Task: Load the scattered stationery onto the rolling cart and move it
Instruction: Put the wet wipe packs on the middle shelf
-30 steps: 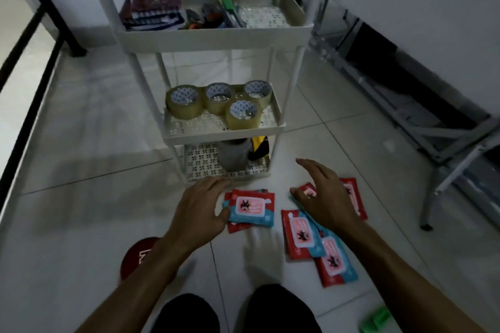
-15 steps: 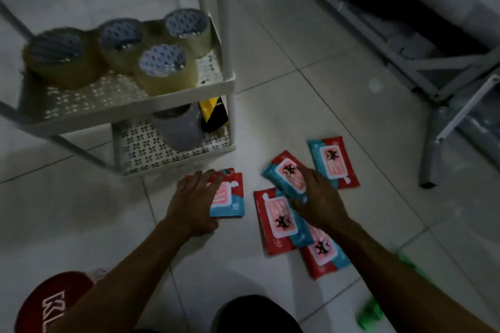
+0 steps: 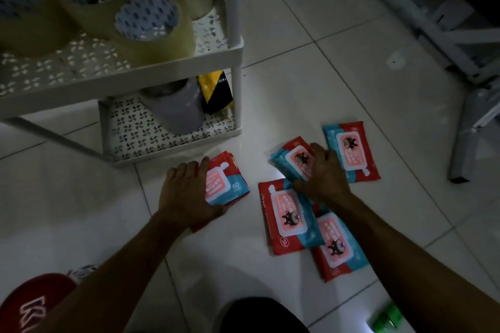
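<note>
Several red-and-blue wipes packs lie on the tiled floor in front of the white rolling cart (image 3: 235, 54). My left hand (image 3: 186, 192) grips the leftmost wipes pack (image 3: 228, 184), fingers over its far edge and thumb at its near edge. My right hand (image 3: 323, 174) grips a tilted wipes pack (image 3: 290, 157), which overlaps a third pack (image 3: 286, 220). Another pack (image 3: 351, 151) lies just right of my right hand, and one more (image 3: 339, 247) sits under my right forearm.
The cart's middle shelf holds several clear tape rolls (image 3: 151, 27). Its bottom shelf holds a grey tape roll (image 3: 176, 108) and a yellow-black roll (image 3: 215, 89). A grey metal frame leg (image 3: 461, 143) stands at right. A red cap (image 3: 32, 305) and a green object (image 3: 387, 317) lie near me.
My head has dropped closer to the floor. My left hand closed on the leftmost pack. My right hand shifted onto the tilted pack and took hold of it.
</note>
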